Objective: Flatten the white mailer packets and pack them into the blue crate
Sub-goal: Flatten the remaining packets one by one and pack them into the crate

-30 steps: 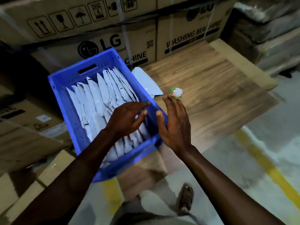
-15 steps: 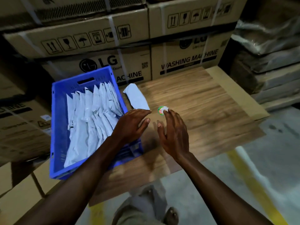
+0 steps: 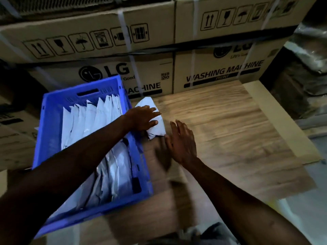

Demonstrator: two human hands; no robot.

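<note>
Mailer packets [image 3: 99, 138] are standing packed on edge in the blue crate [image 3: 53, 129], which is sitting at the wooden board's [image 3: 230, 129] left edge. One loose packet [image 3: 157, 126] is lying just beside the crate's right wall. Left hand [image 3: 143, 119] is pressing flat on it, fingers straight. Right hand [image 3: 182, 142] is hovering near, fingers relaxed, holding nothing. Washing-machine cartons [image 3: 212, 71] are lining the far edge; the board's right half is lying bare.

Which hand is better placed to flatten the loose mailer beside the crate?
Left. The left hand already lies with straight fingers on the loose white mailer just outside the blue crate. The right hand is open at the mailer's near end, apparently beside it, not on top.
</note>
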